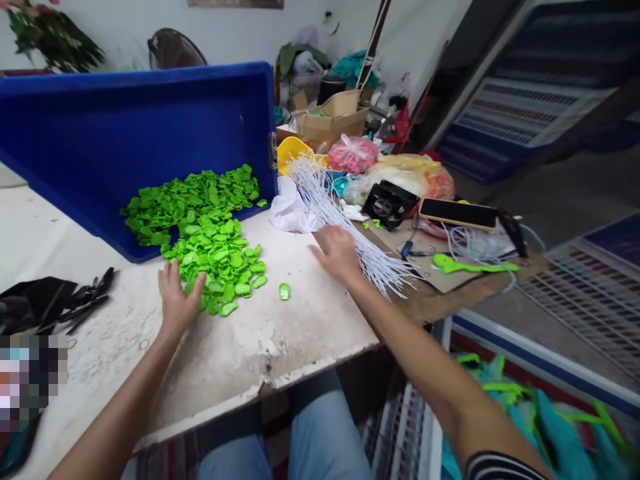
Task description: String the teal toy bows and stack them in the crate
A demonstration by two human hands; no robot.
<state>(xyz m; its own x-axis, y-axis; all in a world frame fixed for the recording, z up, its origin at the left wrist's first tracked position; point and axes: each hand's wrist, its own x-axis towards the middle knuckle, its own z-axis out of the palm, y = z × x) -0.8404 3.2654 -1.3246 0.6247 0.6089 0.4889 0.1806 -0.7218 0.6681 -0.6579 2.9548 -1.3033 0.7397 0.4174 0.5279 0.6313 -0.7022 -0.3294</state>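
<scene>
My left hand [180, 295] has its fingers spread at the near left edge of a heap of small bright green plastic pieces [223, 260]. The heap spills out of a blue plastic bin [195, 120] lying on its side. My right hand [339, 255] is beside a bundle of thin white strands [367, 250]; its thumb stands apart from the other fingers and nothing shows in its grasp. Between the hands, one loose green piece [284, 291] lies on the white tabletop [260, 333]. A crumpled white bag [293, 208] lies just beyond my right hand.
To the right are a black fan [390, 203], a phone [459, 213] and a green plastic part [473, 265]. Bags and a cardboard box [333, 127] crowd the back. Black items [90, 300] sit at left. Below right, a crate holds green and teal parts [555, 420].
</scene>
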